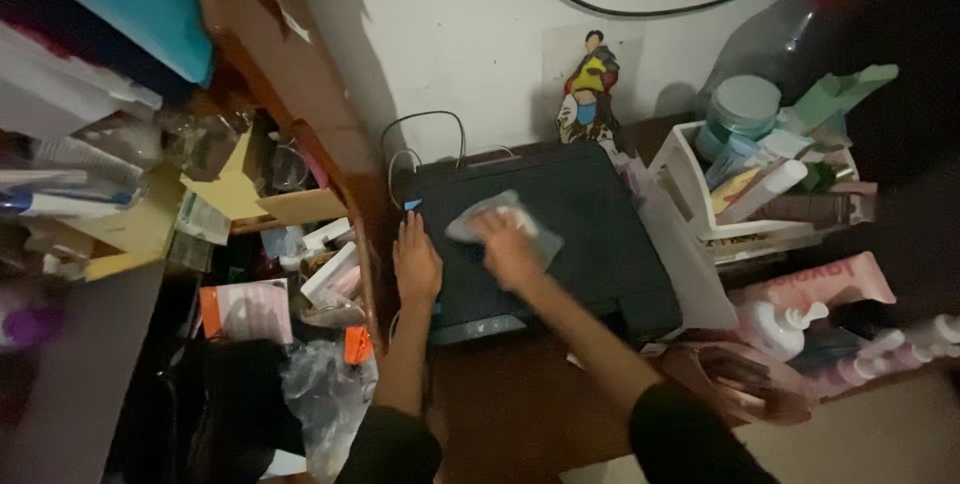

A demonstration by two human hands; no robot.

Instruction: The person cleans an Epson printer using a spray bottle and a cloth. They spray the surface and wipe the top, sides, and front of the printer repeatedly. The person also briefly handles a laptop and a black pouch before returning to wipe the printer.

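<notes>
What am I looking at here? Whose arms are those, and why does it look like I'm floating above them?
There is only one picture, taken by a small camera worn on a person's head, so you look down just as they do. The two arms in black sleeves are that person's own.

In the middle sits a flat black box-shaped printer on a brown wooden desk. The left hand lies flat on the printer's left edge. The right hand presses a pale crumpled cloth against the printer's top; the hand looks blurry.

Beside it on the right stands a white plastic organiser tray full of tubes and jars. On the left are wooden shelves crammed with boxes and papers. A small colourful cut-out figure leans against the white wall behind the printer.
</notes>
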